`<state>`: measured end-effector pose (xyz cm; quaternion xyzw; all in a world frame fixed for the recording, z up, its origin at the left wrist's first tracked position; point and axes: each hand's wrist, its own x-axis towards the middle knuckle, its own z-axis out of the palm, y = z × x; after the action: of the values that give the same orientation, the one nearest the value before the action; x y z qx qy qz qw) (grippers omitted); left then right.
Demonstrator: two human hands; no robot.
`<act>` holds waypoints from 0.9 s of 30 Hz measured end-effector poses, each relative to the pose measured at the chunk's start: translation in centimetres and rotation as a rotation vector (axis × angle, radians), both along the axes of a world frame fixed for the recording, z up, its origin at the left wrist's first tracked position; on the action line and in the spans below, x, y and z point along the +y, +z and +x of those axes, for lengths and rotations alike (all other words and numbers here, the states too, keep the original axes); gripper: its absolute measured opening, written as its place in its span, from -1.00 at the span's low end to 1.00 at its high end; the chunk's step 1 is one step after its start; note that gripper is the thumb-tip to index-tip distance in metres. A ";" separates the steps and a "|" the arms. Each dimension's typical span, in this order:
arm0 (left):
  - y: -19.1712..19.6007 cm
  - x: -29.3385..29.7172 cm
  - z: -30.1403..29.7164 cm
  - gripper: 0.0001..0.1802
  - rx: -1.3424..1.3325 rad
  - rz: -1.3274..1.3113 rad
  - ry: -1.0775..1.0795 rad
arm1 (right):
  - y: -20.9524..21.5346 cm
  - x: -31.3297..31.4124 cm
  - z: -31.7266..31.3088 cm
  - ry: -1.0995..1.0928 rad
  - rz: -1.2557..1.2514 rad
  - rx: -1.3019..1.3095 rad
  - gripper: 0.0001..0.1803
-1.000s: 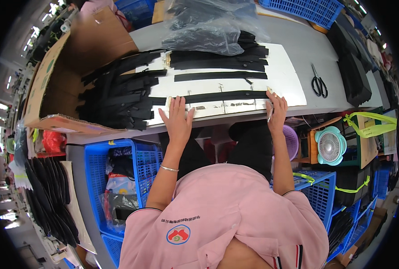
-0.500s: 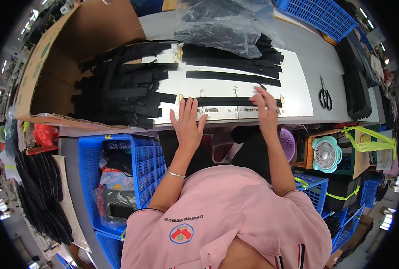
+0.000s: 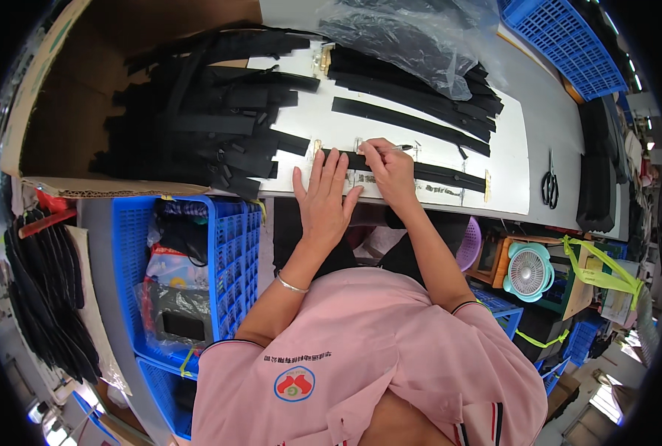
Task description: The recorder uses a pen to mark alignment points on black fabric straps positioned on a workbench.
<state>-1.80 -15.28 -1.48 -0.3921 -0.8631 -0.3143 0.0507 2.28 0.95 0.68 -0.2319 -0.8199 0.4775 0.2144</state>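
Observation:
A black zipper lies along the near edge of a white board with pencil-like marks and tape bits on it. My left hand is flat with fingers spread, pressing the zipper's left end. In a pinch, my right hand grips a slim pen, its far end pointing right; the tip is hidden by the fingers. That hand rests over the zipper just right of my left hand. Farther back lies another single zipper, and beyond it a stack of zippers partly under clear plastic.
An open cardboard box on the left holds a pile of black zippers that spills onto the board. Black-handled scissors lie to the right. A blue basket stands at the far right. Below the table are a blue crate and a small fan.
My right hand has moved left along the zipper, from near its right end to beside my left hand. My left hand stays on the left end. The whole view has shifted and tilted slightly.

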 end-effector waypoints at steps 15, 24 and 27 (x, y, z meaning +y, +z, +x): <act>-0.3 0.1 0.0 -0.33 0.040 0.011 0.013 | -0.3 0.2 0.5 0.087 -0.001 0.079 -0.74; -0.2 0.4 -0.1 -0.33 0.064 0.000 0.009 | -0.3 0.3 0.7 0.167 0.157 0.038 -0.73; -0.2 0.4 0.0 -0.32 0.050 -0.002 0.008 | 0.6 0.6 1.5 0.142 -0.020 0.012 -0.73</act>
<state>-1.83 -14.88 -1.68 -0.3967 -0.8633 -0.3034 0.0733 3.78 1.52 1.33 -0.1727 -0.8281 0.5011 0.1825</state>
